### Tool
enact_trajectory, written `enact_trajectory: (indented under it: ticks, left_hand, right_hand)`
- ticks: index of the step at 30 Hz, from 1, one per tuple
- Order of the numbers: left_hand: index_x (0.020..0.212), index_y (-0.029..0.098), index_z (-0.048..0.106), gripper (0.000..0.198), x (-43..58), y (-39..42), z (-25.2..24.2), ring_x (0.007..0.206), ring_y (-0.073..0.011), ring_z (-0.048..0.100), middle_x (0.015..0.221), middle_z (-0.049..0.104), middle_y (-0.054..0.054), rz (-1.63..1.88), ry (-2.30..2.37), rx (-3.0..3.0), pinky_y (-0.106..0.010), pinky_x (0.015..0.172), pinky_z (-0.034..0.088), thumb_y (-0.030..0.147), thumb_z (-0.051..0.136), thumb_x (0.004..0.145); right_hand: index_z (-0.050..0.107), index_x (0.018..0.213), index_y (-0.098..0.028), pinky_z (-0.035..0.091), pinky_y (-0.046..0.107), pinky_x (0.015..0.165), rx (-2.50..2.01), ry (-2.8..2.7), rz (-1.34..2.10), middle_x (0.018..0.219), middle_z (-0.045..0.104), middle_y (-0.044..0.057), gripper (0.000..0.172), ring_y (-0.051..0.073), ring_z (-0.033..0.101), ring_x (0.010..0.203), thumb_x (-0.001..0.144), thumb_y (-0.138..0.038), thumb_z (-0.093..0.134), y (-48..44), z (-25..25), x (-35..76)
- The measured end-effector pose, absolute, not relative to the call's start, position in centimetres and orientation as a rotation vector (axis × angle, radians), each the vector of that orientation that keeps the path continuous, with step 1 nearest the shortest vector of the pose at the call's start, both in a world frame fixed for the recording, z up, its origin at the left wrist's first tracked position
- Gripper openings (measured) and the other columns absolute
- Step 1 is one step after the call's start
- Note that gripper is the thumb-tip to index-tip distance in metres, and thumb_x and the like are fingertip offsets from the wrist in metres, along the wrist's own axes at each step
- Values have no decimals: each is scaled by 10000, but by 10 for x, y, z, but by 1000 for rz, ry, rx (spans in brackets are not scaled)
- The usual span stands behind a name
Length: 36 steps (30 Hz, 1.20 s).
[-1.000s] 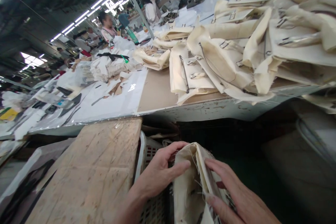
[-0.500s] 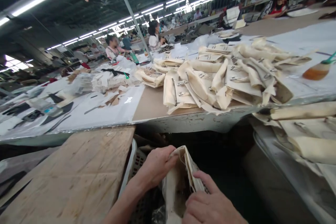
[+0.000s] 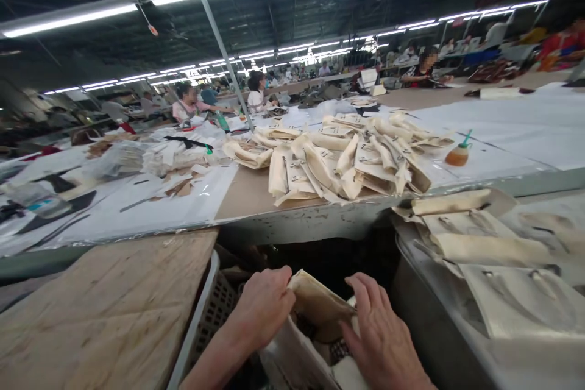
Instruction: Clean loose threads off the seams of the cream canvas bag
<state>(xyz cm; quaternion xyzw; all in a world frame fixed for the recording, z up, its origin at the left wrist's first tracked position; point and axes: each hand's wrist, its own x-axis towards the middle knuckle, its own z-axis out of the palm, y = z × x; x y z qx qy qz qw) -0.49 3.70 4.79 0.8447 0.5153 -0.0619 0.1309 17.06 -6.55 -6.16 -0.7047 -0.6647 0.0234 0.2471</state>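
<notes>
Cream cloth bag (image 3: 319, 300) (mouth wide open), tilted

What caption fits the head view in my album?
Left hand and right hand at an open cream bag, near a heaped table.

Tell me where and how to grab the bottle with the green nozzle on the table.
Grip the bottle around its rounded body, below the thin green nozzle. I'd come from the near right: the cream pieces crowd its left, while white sheet shows to its right. The broad body likely gives a steadier hold.
</notes>
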Motion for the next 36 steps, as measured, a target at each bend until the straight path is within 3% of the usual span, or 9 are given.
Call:
enact_trajectory:
  ticks: [2,5,9,13,19,25,30,36]
  left_hand:
    - [654,205,476,138,-7,34,52,740,-252,637,708,657,-64,-140,1497,2449,-313,613,285,104,417,727]
    - [618,206,438,135,-11,32,67,709,-223,608,672,622,-46,-69,1487,2434,-303,593,263,105,415,704]
    - [568,197,384,129,-24,30,103,632,-170,550,592,540,9,33,1458,2397,-281,545,237,126,430,665]
    - [587,200,448,70,-41,24,123,557,-141,494,548,479,49,92,1390,2168,-247,466,229,196,482,648]
    - [641,188,490,29,-61,28,66,581,-141,443,604,448,44,122,1353,1869,-229,474,276,193,468,623]
    - [714,190,531,54,-77,32,52,671,-158,468,673,504,37,134,1370,1898,-238,554,300,230,505,739]
    - [879,214,559,203,-81,35,55,743,-153,511,799,587,54,209,1366,1951,-234,636,352,191,634,691]
    - [865,207,553,135,-73,45,37,829,-151,565,932,656,26,388,1243,1870,-235,729,396,137,598,758]
  right_hand:
    - [481,1268,-177,567,338,772,-1928,-1781,281,1206,664,111,450,251,671,1035,825,-96,476,-64,-65,174]
    - [567,1231,-234,531,331,779,-1925,-1871,500,982,747,36,474,224,717,886,809,-52,451,-57,-42,179]
    - [627,1208,-250,490,380,792,-1882,-2034,505,936,760,47,496,269,708,896,779,-57,470,-46,29,185]
    - [660,1151,-300,459,400,757,-1852,-2138,465,858,755,27,458,295,700,850,758,-113,517,-45,75,188]
    - [731,968,-257,465,334,768,-1765,-2042,665,859,730,39,356,235,679,856,767,-127,467,-37,32,178]
    - [703,1106,-246,518,307,838,-1521,-1877,953,1038,744,24,411,233,682,985,795,-166,446,-30,-4,162]
    - [674,1127,-246,545,284,811,-1451,-1899,1018,1036,756,17,378,220,715,940,816,-200,466,-29,-20,157]
    - [661,1151,-237,564,256,815,-1452,-1844,1046,1093,748,38,299,205,719,947,915,-303,491,-28,-38,161]
